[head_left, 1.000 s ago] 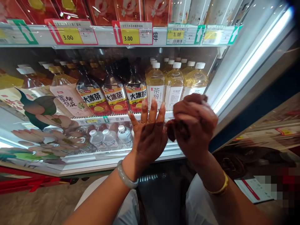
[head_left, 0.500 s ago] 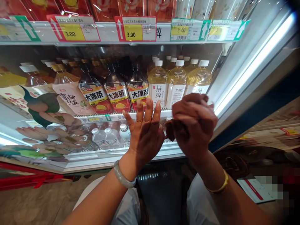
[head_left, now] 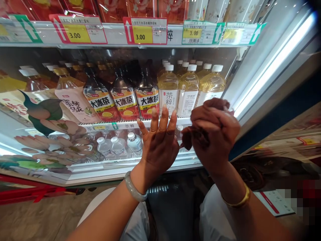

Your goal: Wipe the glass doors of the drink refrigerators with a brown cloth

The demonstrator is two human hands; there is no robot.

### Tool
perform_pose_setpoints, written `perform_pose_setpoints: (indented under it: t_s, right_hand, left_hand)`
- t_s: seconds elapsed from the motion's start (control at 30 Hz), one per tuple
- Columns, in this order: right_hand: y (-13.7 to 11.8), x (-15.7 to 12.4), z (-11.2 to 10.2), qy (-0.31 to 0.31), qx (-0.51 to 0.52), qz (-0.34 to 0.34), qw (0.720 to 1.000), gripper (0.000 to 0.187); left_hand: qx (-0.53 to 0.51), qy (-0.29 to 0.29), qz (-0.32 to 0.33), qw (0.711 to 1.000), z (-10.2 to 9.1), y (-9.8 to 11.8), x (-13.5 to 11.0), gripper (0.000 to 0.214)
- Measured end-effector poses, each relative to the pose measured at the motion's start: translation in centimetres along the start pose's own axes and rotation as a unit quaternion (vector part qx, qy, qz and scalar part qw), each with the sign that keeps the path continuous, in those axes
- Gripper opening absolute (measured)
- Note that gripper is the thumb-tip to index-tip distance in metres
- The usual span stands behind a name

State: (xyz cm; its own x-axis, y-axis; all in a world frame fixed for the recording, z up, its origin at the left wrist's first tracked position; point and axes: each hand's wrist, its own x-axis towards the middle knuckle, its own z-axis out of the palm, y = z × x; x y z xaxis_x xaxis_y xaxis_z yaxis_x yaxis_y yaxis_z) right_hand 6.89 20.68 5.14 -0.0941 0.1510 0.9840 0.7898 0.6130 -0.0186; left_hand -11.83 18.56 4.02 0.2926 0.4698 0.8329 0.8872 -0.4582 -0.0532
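Note:
My left hand (head_left: pixel 160 140) is held up flat with fingers stretched out together, back toward me, in front of the cooler's shelf edge (head_left: pixel 125 126). It holds nothing. My right hand (head_left: pixel 215 134) is closed around a bunched dark brown cloth (head_left: pixel 193 138), just right of the left hand. Behind the hands stand pale yellow tea bottles (head_left: pixel 188 88) with white caps and dark iced-tea bottles (head_left: pixel 147 97) with red and yellow labels.
Price tags reading 3.00 (head_left: pixel 142 30) line the upper shelf. Small water bottles (head_left: pixel 120 145) sit on the lower shelf. A glass door (head_left: pixel 37 120) printed with flowers stands open at left. A lit strip (head_left: pixel 273 62) runs up the cooler's right frame.
My right hand with the cloth has shifted slightly right and down. The left hand stays flat, rising a little after a small dip.

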Motion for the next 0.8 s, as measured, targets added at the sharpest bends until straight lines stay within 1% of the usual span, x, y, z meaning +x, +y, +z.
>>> perform_pose_setpoints:
  t_s: [0.1,0.17,0.2,0.27,0.33,0.4,0.43,0.47,0.53,0.6,0.67,0.7,0.73,0.8]
  right_hand:
    - [-1.2,-1.0,0.5,-0.055,0.019,-0.079,0.995,0.02]
    - [-1.1,-1.4,0.4,-0.083,0.028,-0.114,0.99,0.02]
    - [-0.6,-1.5,0.1,-0.083,0.027,-0.118,0.989,0.021]
    - [0.9,-1.2,-0.6,-0.06,0.016,-0.086,0.994,0.024]
    - [2.5,-0.8,-1.3,-0.012,-0.008,-0.032,0.999,0.029]
    - [3.3,-0.5,-1.7,0.025,-0.029,0.011,0.999,0.035]
    - [3.2,-0.4,-1.7,0.03,-0.03,0.022,0.999,0.036]
    - [2.9,-0.5,-1.5,0.027,-0.025,0.021,0.999,0.035]
    - [1.6,-0.8,-1.0,-0.011,-0.004,-0.006,1.0,0.028]
    - [0.3,-1.2,-0.5,-0.06,0.017,-0.063,0.996,0.022]
    - [-0.1,-1.3,-0.3,-0.094,0.029,-0.113,0.989,0.02]
    - [0.1,-1.2,-0.5,-0.099,0.03,-0.125,0.987,0.019]
    - [0.6,-1.0,-0.7,-0.094,0.028,-0.122,0.988,0.019]
    - [1.9,-0.5,-1.3,-0.062,0.014,-0.084,0.994,0.019]
  left_hand:
    - [-0.004,-0.002,0.001,1.0,0.2,0.3,-0.1,0.085]
    - [-0.005,-0.002,0.002,1.0,0.3,0.4,0.0,0.085]
    - [-0.006,-0.003,0.001,1.0,0.4,0.5,0.1,0.085]
    - [-0.009,-0.004,-0.003,1.0,0.4,0.6,0.2,0.087]
    - [-0.012,0.0,-0.002,1.0,0.5,0.8,0.2,0.09]
    - [-0.014,0.002,0.001,1.0,0.6,1.1,0.2,0.09]
    - [-0.013,0.001,0.003,1.0,0.7,1.2,0.2,0.089]
    - [-0.011,-0.001,0.005,1.0,0.7,1.3,0.2,0.087]
    - [-0.01,-0.006,0.007,1.0,0.8,1.4,0.1,0.084]
    - [-0.009,-0.004,0.008,1.0,0.8,1.4,0.2,0.083]
    - [-0.009,0.0,0.01,1.0,0.8,1.2,0.2,0.084]
    - [-0.01,0.0,0.011,1.0,0.8,1.2,0.2,0.085]
    - [-0.01,-0.002,0.01,1.0,0.8,1.1,0.2,0.086]
    - [-0.01,-0.008,0.006,1.0,0.8,1.0,0.2,0.089]
